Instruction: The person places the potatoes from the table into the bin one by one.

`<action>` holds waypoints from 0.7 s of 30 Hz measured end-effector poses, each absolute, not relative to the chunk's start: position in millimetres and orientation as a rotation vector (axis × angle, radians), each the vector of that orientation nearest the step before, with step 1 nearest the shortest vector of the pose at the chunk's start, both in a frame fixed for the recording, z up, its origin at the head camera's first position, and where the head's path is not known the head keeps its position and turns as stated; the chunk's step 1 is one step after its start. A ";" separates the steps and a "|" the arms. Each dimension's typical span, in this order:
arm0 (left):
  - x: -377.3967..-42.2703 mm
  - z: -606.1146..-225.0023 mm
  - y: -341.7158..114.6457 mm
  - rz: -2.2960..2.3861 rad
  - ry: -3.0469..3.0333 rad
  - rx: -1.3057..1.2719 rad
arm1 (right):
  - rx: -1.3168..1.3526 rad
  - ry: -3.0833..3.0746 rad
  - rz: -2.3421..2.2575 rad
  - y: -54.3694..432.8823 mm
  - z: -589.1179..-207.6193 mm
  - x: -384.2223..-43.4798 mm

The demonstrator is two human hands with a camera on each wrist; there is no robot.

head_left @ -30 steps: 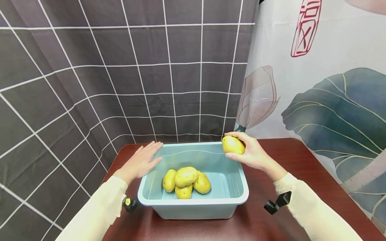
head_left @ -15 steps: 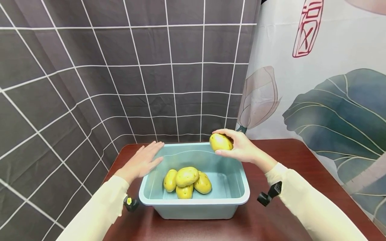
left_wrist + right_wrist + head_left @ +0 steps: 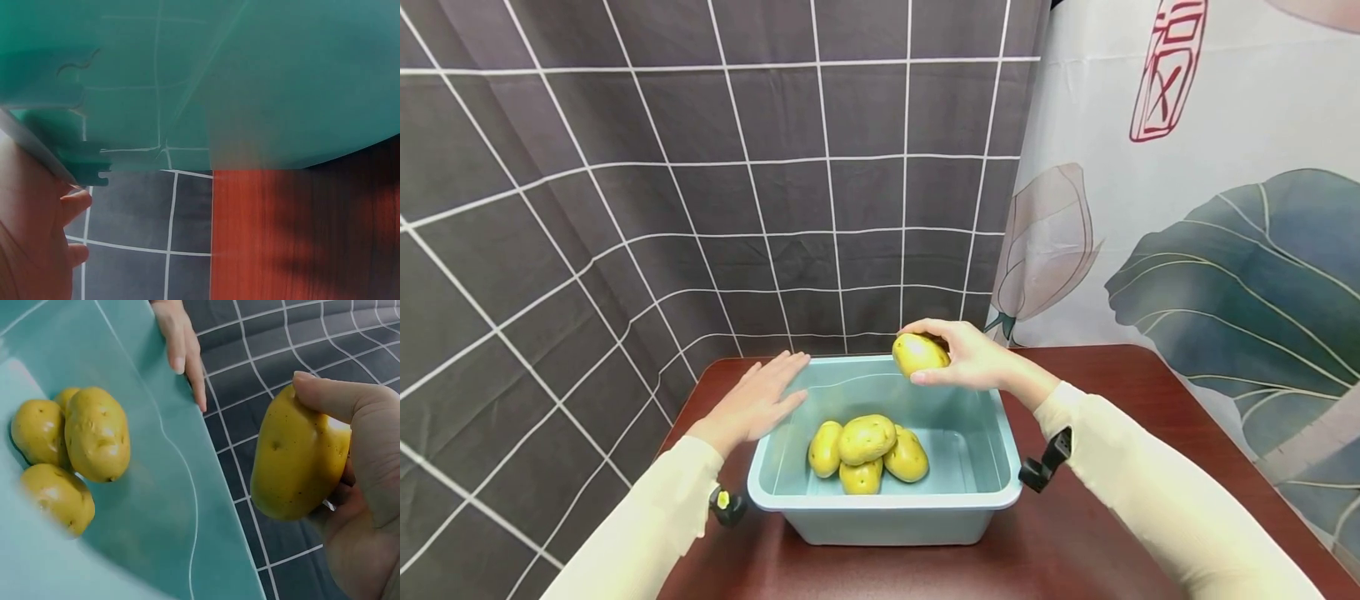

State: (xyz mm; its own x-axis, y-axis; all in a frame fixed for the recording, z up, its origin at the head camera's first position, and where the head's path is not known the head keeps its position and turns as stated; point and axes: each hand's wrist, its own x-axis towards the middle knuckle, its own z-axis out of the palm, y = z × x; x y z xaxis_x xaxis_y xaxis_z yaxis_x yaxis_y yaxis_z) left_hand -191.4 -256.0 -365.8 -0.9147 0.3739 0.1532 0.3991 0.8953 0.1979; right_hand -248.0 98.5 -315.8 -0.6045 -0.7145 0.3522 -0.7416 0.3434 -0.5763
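My right hand grips a yellow potato between thumb and fingers, above the far rim of a pale blue plastic tub. In the right wrist view the held potato shows small dark specks, and the fingers behind it are mostly hidden. Several more potatoes lie in a small pile on the tub's floor, left of its middle, one on top of the others. With fingers straight, my left hand rests on the tub's left rim. The left wrist view shows this hand beside the tub's outer wall.
The tub stands on a reddish-brown wooden table. Behind and to the left hangs a dark grey curtain with white grid lines. A white cloth with printed leaves hangs at the right. Each wrist carries a small black camera.
My right hand has moved left with the potato, from the tub's far right corner to above the far rim. The left hand and the pile have stayed in place.
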 end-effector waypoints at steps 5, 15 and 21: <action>-191.3 -365.4 -255.8 -0.345 -2.953 -0.596 | 1.468 -2.603 1.148 89.1 -311.7 -254.4; -192.1 -367.5 -256.3 -0.337 -2.957 -0.590 | 1.690 -2.667 1.129 62.4 -316.5 -267.2; -193.6 -367.6 -256.5 -0.331 -2.981 -0.573 | 1.787 -2.714 1.146 50.4 -325.2 -272.4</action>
State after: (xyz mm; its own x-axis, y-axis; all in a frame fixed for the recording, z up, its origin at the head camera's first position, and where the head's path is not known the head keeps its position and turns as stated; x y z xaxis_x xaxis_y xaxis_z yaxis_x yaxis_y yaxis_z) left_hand -193.6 -256.5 -367.6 -0.9259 0.3559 0.1267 0.3750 0.9063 0.1947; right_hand -272.4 50.4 -325.2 -0.4283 -0.8979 0.1014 -0.6989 0.2580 -0.6670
